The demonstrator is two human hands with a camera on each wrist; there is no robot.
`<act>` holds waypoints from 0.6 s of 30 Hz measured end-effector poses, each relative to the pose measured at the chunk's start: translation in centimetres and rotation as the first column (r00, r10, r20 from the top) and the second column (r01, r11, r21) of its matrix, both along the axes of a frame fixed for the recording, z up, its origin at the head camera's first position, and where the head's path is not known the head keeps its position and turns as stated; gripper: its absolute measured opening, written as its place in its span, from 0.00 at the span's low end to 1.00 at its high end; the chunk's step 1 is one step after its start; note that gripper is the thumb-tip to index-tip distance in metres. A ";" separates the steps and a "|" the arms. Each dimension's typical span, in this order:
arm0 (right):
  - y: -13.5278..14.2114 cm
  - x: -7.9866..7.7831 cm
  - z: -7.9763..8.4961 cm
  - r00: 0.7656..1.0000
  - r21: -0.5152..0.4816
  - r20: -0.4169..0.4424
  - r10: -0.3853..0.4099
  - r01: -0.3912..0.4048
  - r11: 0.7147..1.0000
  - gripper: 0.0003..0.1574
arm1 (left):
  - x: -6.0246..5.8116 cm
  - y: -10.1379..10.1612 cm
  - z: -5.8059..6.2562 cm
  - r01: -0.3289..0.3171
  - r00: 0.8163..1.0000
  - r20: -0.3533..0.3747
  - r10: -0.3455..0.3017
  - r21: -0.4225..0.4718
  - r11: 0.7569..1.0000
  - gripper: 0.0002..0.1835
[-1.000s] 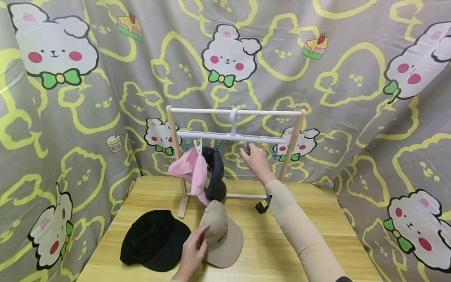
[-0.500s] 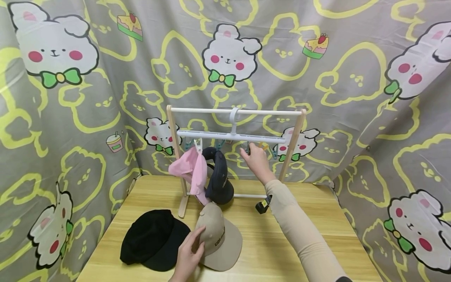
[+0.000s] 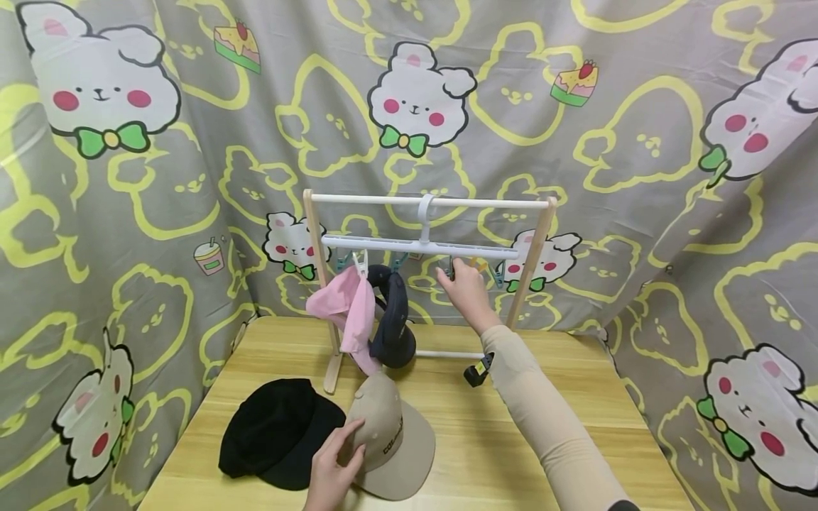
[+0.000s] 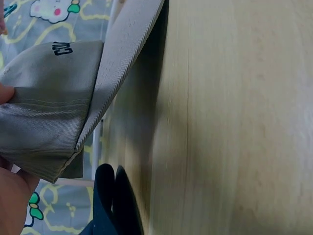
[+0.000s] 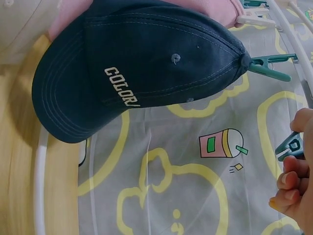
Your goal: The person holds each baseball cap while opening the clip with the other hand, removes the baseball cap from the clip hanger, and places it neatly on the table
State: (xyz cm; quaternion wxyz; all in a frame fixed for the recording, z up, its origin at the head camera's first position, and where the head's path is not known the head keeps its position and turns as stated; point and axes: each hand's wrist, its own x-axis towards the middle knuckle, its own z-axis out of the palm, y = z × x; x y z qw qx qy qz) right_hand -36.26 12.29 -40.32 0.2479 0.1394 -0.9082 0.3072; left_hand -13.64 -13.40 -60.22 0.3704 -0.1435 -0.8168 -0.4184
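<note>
My left hand (image 3: 332,465) grips a beige baseball cap (image 3: 377,426) by its crown, low over the table, with the brim toward the right. In the left wrist view the thumb lies on the cap's fabric (image 4: 49,83). My right hand (image 3: 466,287) is raised to the white hanger (image 3: 469,250) and pinches a dark green clothes peg (image 5: 292,145) between thumb and fingers. Beside it hangs a navy baseball cap (image 5: 161,58), its crown top held by another green peg (image 5: 271,67). A pink cap (image 3: 348,305) hangs at the hanger's left end from a white peg (image 3: 361,262).
A black cap (image 3: 275,429) lies on the wooden table (image 3: 511,454), left of the beige cap. The hanger hooks over the top bar of a wooden rack (image 3: 540,234). A patterned curtain (image 3: 255,106) encloses the back and sides.
My left hand and the beige cap have shifted left and slightly toward me. The hanging navy cap swung right, then partly back. My right hand stays at the hanger.
</note>
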 end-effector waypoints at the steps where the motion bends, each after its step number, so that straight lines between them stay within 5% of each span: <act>1: 0.0 0.0 0.0 1.000 0.001 0.002 0.000 0.000 1.000 0.22 | 0.1 -0.1 0.0 0.000 1.000 0.001 0.000 0.003 1.000 0.36; 18: 0.0 -0.1 0.0 1.000 0.009 0.012 -0.009 0.009 1.000 0.22 | 0.6 -1.1 -0.7 -0.097 0.993 0.070 0.094 0.051 0.994 0.36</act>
